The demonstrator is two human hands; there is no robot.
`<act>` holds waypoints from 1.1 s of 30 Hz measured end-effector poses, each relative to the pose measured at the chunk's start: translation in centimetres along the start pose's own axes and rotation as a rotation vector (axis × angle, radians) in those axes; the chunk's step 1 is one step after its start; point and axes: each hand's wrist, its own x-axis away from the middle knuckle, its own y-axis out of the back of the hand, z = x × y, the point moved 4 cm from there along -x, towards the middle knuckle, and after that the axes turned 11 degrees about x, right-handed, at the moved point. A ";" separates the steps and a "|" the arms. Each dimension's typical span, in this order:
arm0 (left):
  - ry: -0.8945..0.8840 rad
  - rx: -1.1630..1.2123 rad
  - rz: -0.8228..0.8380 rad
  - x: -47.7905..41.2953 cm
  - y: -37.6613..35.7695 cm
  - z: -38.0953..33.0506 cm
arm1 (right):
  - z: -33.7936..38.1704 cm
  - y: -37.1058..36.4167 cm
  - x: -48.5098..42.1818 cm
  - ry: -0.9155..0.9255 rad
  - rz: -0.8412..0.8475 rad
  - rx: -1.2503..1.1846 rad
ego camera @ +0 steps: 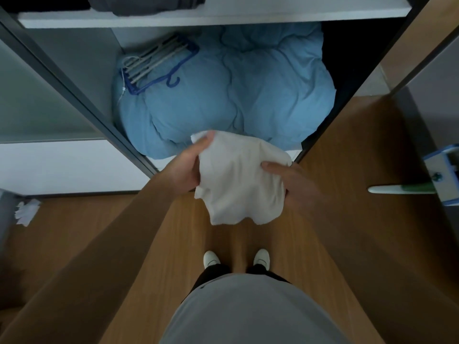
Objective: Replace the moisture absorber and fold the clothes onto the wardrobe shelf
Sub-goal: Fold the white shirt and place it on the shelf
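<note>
**At the open wardrobe, a fold in mid-air**

On a wood-grain floor before an open wardrobe, a person holds a white garment [238,184] at waist height, just in front of the lower compartment and not yet on any shelf. The left hand [188,167] grips its upper left edge, and the right hand [293,184] clasps the right side, thumb on top. The cloth is bunched, with its lower hem hanging loose.

With nothing beneath it, the fold looks likely to slump or fall open on the lift to the white shelf [198,19], where dark grey folded clothes [149,3] already lie. Directly behind it a light blue duvet [236,95] bulges from the compartment, with a bundle of blue and white hangers [154,63] on top; a trailing hem could snag a hook.

No moisture absorber can be made out. No brand, label or writing is legible anywhere.
</note>
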 end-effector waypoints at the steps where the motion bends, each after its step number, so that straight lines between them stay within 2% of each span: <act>1: -0.016 -0.094 0.049 0.2 0.1 0.4 | 0.2 0.0 0.1 -0.013 0.013 -0.037; 3: -0.029 -0.299 0.086 0.5 0.6 1.3 | 0.6 0.1 0.0 -0.039 0.034 -0.100; 5: -0.063 -0.380 0.030 0.4 1.2 2.0 | 1.2 0.2 -0.2 -0.055 0.041 -0.141; 8: -0.115 -0.247 -0.051 0.0 1.5 2.3 | 1.7 0.6 -0.7 -0.026 0.074 -0.174; 10: -0.122 -0.131 -0.073 -0.2 1.2 2.3 | 1.5 0.8 -0.7 0.027 0.099 -0.086; 14: -0.025 0.114 -0.118 -0.1 0.9 2.1 | -0.2 0.5 -0.6 0.084 0.089 0.076; 17: 0.040 0.158 -0.143 -0.1 0.6 2.3 | -0.8 -0.7 -0.4 0.125 0.100 0.107; 21: 0.024 0.094 -0.068 0.0 1.1 2.2 | -0.7 -1.2 -0.5 0.123 -0.085 0.167; 24: 0.076 -0.190 -0.038 0.3 2.0 2.8 | -0.8 -1.2 -0.7 0.046 -0.121 0.131; 26: 0.064 -0.286 -0.058 0.1 2.5 3.3 | -0.6 -0.9 -1.0 0.014 -0.110 0.094; 28: -0.006 -0.253 -0.124 -0.3 2.8 3.4 | -0.5 -0.7 -1.1 -0.022 -0.069 0.053; 33: -0.143 -0.215 -0.234 -1.3 2.2 2.6 | 0.3 0.8 -1.5 0.004 -0.001 0.237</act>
